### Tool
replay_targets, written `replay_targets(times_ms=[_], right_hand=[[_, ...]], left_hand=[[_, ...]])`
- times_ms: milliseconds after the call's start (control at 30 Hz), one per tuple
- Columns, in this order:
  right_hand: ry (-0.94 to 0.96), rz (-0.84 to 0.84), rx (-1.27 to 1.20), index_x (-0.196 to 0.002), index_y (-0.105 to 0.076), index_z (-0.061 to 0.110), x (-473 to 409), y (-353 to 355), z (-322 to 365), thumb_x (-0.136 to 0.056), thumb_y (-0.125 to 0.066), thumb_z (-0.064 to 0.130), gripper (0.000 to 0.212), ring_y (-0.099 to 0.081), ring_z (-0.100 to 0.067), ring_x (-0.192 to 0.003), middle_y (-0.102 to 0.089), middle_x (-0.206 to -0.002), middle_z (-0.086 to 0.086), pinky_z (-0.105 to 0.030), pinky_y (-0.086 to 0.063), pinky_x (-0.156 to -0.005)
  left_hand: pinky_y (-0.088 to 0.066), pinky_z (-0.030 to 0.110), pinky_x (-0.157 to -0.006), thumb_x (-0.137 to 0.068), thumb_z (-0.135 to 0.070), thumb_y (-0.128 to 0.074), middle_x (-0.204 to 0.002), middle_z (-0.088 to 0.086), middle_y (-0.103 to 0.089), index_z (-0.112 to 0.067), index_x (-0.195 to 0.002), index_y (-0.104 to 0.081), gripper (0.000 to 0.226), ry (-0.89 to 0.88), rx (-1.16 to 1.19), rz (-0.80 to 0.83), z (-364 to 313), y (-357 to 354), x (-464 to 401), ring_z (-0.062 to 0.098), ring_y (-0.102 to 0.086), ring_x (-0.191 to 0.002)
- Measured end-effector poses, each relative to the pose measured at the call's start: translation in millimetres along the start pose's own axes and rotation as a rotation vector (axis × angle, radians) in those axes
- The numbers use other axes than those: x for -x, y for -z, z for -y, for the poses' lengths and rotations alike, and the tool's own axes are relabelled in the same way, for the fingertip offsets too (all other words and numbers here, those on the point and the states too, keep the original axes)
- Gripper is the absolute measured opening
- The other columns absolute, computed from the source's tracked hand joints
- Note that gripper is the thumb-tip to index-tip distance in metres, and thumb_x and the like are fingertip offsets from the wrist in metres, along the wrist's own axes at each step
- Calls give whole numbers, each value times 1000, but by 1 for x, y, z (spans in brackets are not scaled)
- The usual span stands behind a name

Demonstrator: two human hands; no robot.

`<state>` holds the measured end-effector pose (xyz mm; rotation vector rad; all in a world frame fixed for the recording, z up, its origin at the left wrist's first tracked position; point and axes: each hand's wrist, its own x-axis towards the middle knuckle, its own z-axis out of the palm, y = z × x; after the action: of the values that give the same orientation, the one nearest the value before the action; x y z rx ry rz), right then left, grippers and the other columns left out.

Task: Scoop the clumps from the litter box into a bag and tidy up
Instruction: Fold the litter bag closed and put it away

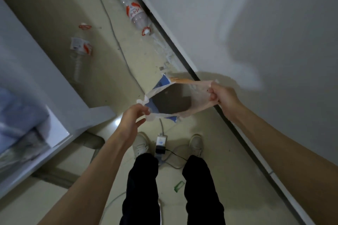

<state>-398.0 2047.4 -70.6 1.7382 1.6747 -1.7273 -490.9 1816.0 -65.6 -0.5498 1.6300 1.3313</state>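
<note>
Both hands, left (132, 118) and right (222, 97), pinching plastic bag (197, 100) rim, fingers clenched, mouth stretched wide above floor (139, 56).

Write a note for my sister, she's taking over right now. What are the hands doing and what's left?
Left hand: pinches the near-left rim of the bag.
Right hand: pinches the far-right rim. Together they hold the bag's mouth open above the floor.
Litter box and scoop: not in view.
Also on the floor: two bottles, a cable, a power strip between the shoes.
Done: bag opened; it looks empty.
Left: find the box, scoop the clumps into the bag, tidy up.
</note>
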Motion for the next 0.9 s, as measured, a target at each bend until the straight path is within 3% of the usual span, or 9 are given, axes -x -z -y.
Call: replay_targets(times_ms=[167,267,333,400,600,733,900], right_hand=[[-25,-24,-53,-56,-52,8,118,23,-2,-93,-50,16,38,-41,-17,-52,-45,-55,-9,-26,-34,-55],[2,-69,-118,-56,-53,11,191,36,4,-94,-50,21,39,-41,-18,-53,-47,-58,-9,-30,-34,-59],[27,-107,-181,-61,-55,10,235,44,6,-95,-48,21,36,-41,-16,-53,-46,-56,-5,-28,-34,-56],[52,-145,-227,-66,-57,10,278,50,2,-97,-46,21,35,-41,-14,-53,-45,-56,-2,-25,-35,-57],[47,-334,-368,-69,-57,12,381,73,-54,-99,-41,28,37,-42,-13,-55,-45,-56,2,-26,-36,-62],[62,-452,-507,-67,-56,11,443,88,-89,-98,-41,23,36,-41,-14,-55,-44,-56,-1,-27,-36,-60],[38,-641,-717,-62,-57,10,512,108,-145,-96,-43,17,37,-39,-14,-51,-43,-52,-1,-28,-35,-58]], left_hand=[[-38,35,-88,-51,-35,-57,-73,5,-57,-15,-55,-55,21,-88,-194,36,-27,22,94,21,-51,-80],[-39,35,-88,-77,-26,-52,-59,0,-58,-17,-51,-55,27,-150,-180,66,-41,29,140,19,-52,-70],[-41,27,-77,-89,-15,-42,-52,-2,-59,-13,-59,-54,32,-179,-143,113,-52,29,165,15,-52,-61],[-40,24,-68,-90,-14,-40,-58,4,-56,-10,-63,-52,31,-162,-169,184,-59,30,190,14,-50,-60],[-44,27,-68,-90,-9,-39,-70,11,-55,-9,-68,-55,27,-238,-382,416,-56,27,253,21,-52,-70],[-43,20,-54,-86,-5,-38,-59,7,-55,-8,-65,-52,25,-309,-543,530,-54,-10,299,15,-53,-58],[-40,24,-62,-88,-5,-34,-59,2,-56,-10,-63,-53,31,-384,-744,841,-30,-52,377,13,-51,-59]])
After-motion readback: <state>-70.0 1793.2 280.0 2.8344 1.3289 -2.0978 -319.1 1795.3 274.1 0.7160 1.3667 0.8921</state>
